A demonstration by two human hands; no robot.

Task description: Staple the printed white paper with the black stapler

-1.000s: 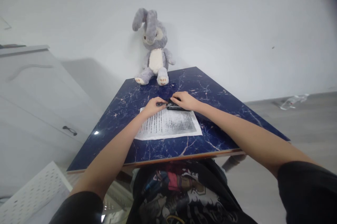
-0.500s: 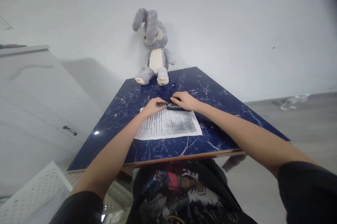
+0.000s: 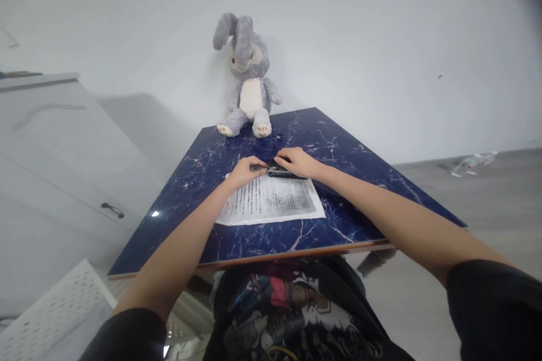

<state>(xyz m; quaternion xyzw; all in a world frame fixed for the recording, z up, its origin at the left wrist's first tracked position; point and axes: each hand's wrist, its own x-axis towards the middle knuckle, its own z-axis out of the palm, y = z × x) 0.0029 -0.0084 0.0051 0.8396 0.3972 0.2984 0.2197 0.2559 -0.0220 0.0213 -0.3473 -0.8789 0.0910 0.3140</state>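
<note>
A printed sheet of paper (image 3: 271, 201) lies on the dark blue marbled table (image 3: 339, 152). At the sheet's far edge sits a small black stapler (image 3: 277, 171). My right hand (image 3: 296, 162) is curled over the stapler and presses on it. My left hand (image 3: 243, 171) rests on the sheet's far left part, its fingertips pinched at the stapler's metal front end. Both hands meet at the top edge of the paper.
A grey and white plush rabbit (image 3: 248, 75) sits at the table's far edge against the white wall. A white cabinet (image 3: 55, 140) with a dark handle stands to the left. A perforated white panel (image 3: 51, 316) lies low at the left. Grey floor spreads to the right.
</note>
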